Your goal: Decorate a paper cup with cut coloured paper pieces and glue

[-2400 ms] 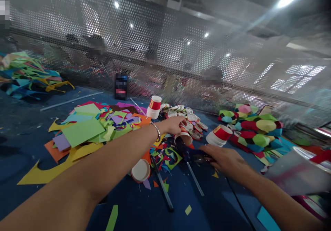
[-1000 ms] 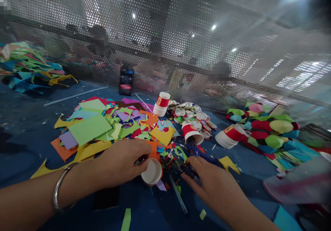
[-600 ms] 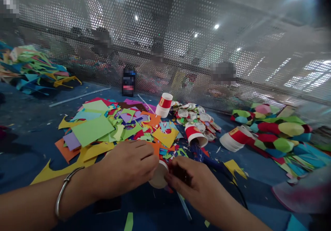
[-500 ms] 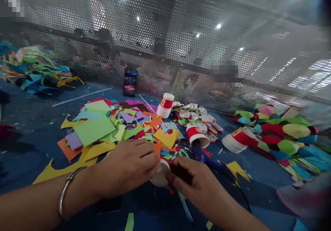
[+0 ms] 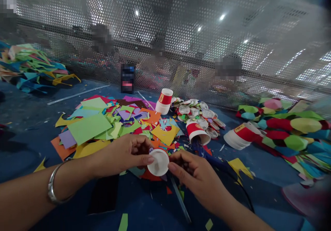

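A white round cut-off paper cup bottom [image 5: 158,163] with a slightly raised rim is between my hands. My left hand [image 5: 126,154], with a silver bangle on its wrist, grips the left edge, thumb on the white face and fingers partly hidden behind. On the opposite side, the thumb and curled fingers of my right hand [image 5: 192,170] pinch the right edge. Beyond the hands lies a heap of coloured paper [image 5: 89,128], sheets and scraps mixed. A pile of similar cup bottoms [image 5: 193,112] sits behind to the right.
A tipped red-and-white paper cup [image 5: 197,134] lies over a blue corded tool [image 5: 207,157]. Stacked cups [image 5: 163,102] stand behind, others [image 5: 240,137] lean at right. Clear sticks [image 5: 179,198], a dark flat object [image 5: 104,194], a phone [image 5: 128,79] and colourful paper balls [image 5: 289,129] surround the work.
My left hand has turned, bringing its thumb onto the face of the cup bottom. The disc has risen slightly and now faces me more fully. My right hand stays at its edge.
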A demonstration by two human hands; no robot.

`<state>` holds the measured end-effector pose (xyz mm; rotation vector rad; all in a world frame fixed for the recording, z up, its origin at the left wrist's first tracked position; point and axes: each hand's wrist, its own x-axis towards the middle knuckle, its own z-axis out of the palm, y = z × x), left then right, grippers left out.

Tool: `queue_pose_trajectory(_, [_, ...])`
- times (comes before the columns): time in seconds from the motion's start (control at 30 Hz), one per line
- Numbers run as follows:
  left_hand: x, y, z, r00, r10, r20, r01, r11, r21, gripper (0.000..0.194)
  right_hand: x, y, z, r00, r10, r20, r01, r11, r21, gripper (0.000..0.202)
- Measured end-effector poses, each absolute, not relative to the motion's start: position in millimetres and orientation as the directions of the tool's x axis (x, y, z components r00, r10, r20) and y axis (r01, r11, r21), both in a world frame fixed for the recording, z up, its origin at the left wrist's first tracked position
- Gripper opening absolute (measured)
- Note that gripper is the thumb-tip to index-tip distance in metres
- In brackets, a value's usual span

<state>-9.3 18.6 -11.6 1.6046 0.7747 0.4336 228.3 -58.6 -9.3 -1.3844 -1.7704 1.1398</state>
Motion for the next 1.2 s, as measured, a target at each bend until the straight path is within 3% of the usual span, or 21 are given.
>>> queue_pose_trajectory(0.23, [-17.0, 27.3, -12.4, 0.71, 0.67, -0.217, 0.28, 0.013, 0.96, 0.036, 231.6, -61.7, -12.6, -0.23, 0.969, 0.092, 0.665, 0.226, -0.712, 0.027])
queue_pose_trajectory(0.4, [-26.4, 22.5, -9.4, 0.769, 0.567, -0.294, 0.371, -0.023, 0.928, 0.033, 230.3, -66.9, -18.2, -0.298, 0.953, 0.054, 0.765, 0.272, -0.584, 0.023])
queue_pose_trajectory(0.6, [-27.3, 7.4, -12.8, 0.806, 0.489, -0.334, 0.424, -0.084, 0.902, 0.032, 229.8, -67.5, -19.6, -0.275, 0.958, 0.082, 0.796, 0.274, -0.54, 0.022])
queue_pose_trajectory(0.7, [-25.0, 6.0, -15.2, 0.785, 0.516, -0.342, 0.472, -0.142, 0.87, 0.041, 231.6, -65.7, -18.6, -0.249, 0.959, 0.136, 0.788, 0.282, -0.548, 0.023])
queue_pose_trajectory(0.77, [-25.0, 10.6, -16.5, 0.737, 0.614, -0.283, 0.518, -0.244, 0.82, 0.045, 232.5, -64.8, -18.1, -0.231, 0.96, 0.157, 0.789, 0.28, -0.547, 0.023])
queue_pose_trajectory(0.9, [-30.7, 30.6, -20.0, 0.598, 0.802, 0.018, 0.592, -0.456, 0.665, 0.035, 233.2, -64.0, -18.2, -0.218, 0.966, 0.139, 0.807, 0.258, -0.531, 0.025])
queue_pose_trajectory(1.07, [-36.6, 47.4, -26.3, 0.63, 0.756, 0.176, 0.634, -0.632, 0.447, 0.037, 233.9, -63.3, -21.6, -0.226, 0.966, 0.125, 0.833, 0.259, -0.49, 0.024])
queue_pose_trajectory(1.2, [-31.7, 48.0, -28.7, 0.649, 0.736, 0.195, 0.628, -0.662, 0.409, 0.021, 233.0, -64.5, -22.8, -0.246, 0.968, 0.045, 0.866, 0.24, -0.438, 0.02])
